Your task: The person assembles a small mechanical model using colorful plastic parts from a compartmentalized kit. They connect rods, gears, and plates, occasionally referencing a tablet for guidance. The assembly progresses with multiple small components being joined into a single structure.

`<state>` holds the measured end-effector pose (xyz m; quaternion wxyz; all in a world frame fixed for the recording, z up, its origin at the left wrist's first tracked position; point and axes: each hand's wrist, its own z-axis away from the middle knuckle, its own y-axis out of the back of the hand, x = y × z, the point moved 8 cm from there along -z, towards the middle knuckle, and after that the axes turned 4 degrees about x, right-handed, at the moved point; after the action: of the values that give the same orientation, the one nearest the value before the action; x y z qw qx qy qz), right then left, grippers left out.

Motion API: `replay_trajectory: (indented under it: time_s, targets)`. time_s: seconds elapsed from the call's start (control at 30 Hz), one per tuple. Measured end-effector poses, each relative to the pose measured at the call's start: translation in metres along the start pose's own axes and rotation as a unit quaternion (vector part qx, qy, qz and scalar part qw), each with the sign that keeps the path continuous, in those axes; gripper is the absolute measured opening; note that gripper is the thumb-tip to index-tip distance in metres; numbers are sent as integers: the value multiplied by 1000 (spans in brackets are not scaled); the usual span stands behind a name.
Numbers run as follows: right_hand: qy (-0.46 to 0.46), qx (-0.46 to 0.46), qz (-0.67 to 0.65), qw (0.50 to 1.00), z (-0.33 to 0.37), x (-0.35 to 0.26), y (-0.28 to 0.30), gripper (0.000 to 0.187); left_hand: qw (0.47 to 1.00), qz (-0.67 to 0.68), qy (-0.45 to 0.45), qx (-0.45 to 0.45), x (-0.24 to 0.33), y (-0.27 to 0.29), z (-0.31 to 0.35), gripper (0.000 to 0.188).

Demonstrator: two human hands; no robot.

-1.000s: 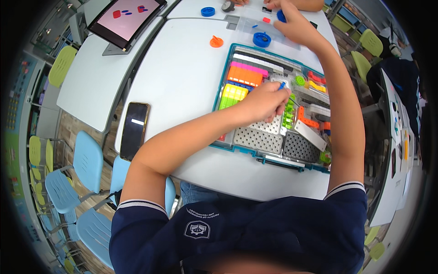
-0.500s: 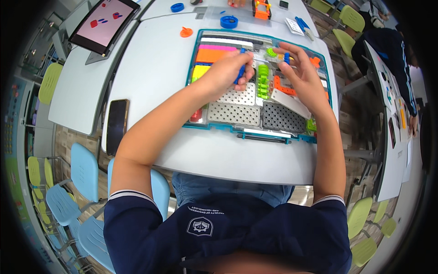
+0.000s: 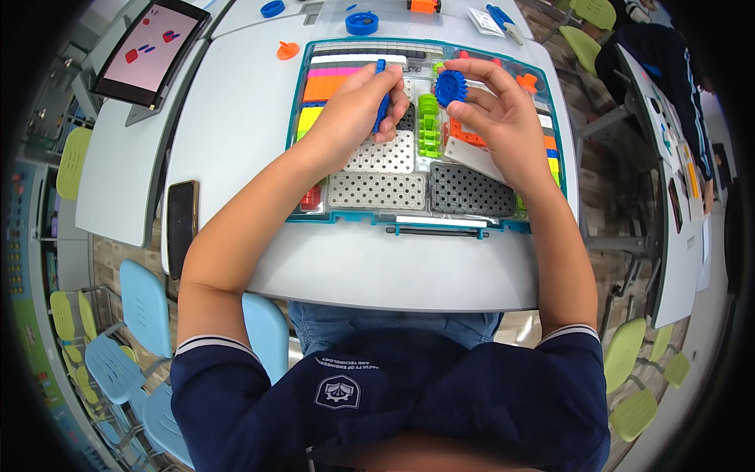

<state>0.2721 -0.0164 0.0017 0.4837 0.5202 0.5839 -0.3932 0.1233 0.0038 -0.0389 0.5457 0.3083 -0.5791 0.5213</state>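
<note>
Over an open teal-rimmed kit tray (image 3: 464, 223) I hold both hands raised. My left hand (image 3: 354, 106) is closed on a blue plastic part (image 3: 382, 114), which shows nearly edge-on, so its full shape is hidden. Between the thumb and fingers of my right hand (image 3: 507, 110) is a blue gear (image 3: 451, 89), its toothed face turned toward me. Beneath the hands the tray carries green pieces (image 3: 429, 126), grey perforated plates (image 3: 377, 190) and an orange piece (image 3: 465, 135). A light grey strip (image 3: 476, 160) lies slanted beside my right wrist.
A phone (image 3: 182, 228) lies near the table's left edge. Behind the tray are an orange piece (image 3: 287, 50) and a blue ring-shaped part (image 3: 362, 23). A screen (image 3: 153, 51) with red and blue shapes stands at the far left. Blue chairs (image 3: 145, 303) stand to the left.
My right hand has turned and lifted its blue gear into plain view. The left hand still holds its blue part. The whole view has shifted slightly, moving the table up and left.
</note>
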Motion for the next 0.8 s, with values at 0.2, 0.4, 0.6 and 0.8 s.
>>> replay_trajectory:
  time_s: [0.2,0.4,0.6,0.8]
  targets:
    - [-5,0,-20,1000,3,4,-3,41,996,-84,-29,-6,4,-6,5,27]
    - [16,-3,-12,1000,1,3,-4,42,987,-143,-71,-2,5,-9,9,27]
    - [24,4,-2,1000,1,4,-3,43,979,-182,-95,8,5,-8,9,27]
    - [27,2,-5,1000,1,4,-3,46,974,-198,-113,17,7,-7,10,27]
